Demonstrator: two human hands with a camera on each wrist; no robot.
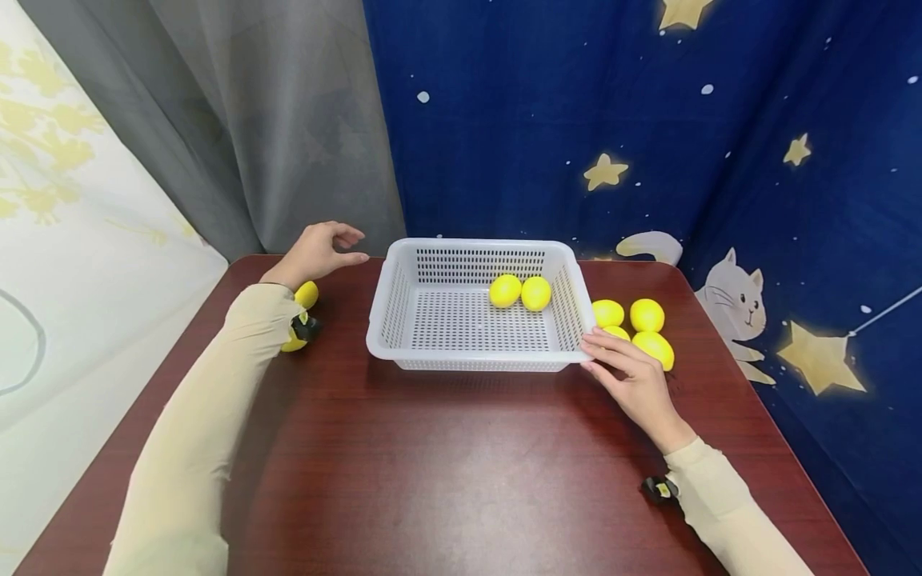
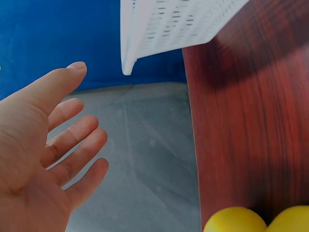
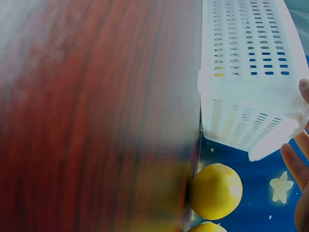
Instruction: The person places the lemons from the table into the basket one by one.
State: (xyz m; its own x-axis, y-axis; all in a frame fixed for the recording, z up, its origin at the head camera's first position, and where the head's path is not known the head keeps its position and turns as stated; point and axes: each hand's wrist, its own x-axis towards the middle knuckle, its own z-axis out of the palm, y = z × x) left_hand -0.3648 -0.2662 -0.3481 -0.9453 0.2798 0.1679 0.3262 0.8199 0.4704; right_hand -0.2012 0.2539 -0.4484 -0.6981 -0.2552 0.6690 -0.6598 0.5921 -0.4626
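A white perforated plastic basket (image 1: 479,354) stands on the table with two yellow lemons (image 1: 520,293) inside, towards its right half. At the basket's front right corner my right hand (image 1: 634,384) pinches the rim, fingers along the right side and thumb below the corner. In the right wrist view, only part of the right hand (image 3: 301,169) shows, at the right edge beside the basket rim. To the basket's left, my left hand (image 1: 317,252) is held in the air, apart from the rim, fingers loosely bent and palm bare in the left wrist view.
Several lemons (image 1: 647,315) lie right of the basket, beside my right hand. More lemons (image 1: 306,295) lie on the left, partly hidden by my left sleeve. The dark red wooden table (image 1: 446,464) ends at the back against grey and blue curtains (image 1: 504,120).
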